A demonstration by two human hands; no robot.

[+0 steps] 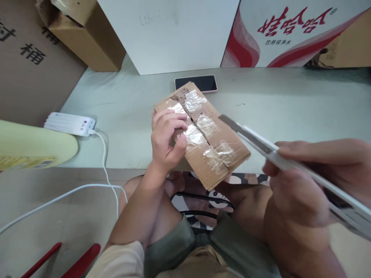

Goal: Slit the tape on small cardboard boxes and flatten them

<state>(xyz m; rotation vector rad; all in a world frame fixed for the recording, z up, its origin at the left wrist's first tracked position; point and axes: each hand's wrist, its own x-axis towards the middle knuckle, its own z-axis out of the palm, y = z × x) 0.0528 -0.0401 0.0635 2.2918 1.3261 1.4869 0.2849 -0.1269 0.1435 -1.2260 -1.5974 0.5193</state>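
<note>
Left hand (166, 137) is clamped on the cardboard box (214, 139): fingers curled over the top face at its left side, thumb pressed in below them. The box sits at the near edge of the tabletop (290, 112), rotated diagonally, with its near corner overhanging toward the lap. The centre seam runs far-left to near-right under wrinkled clear tape, with torn brown patches along it. Right hand (304, 181) is closed around a utility knife (255, 141), fingers wrapped on the handle, close to the camera and blurred. The knife is right of the box and raised, its tip pointing up-left and ending at the box's right edge; can't tell whether it touches. So the box is directly under the left hand, and left of and beyond the right hand. A dark-screen phone (197, 83) lies flat just behind the box's far corner. A white power bank (71, 123) sits well left on the tabletop, its white cable (107, 162) dropping off the edge. At the back stand a brown carton (87, 34), a white panel (174, 34) and a red-and-white printed carton (290, 31).
</note>
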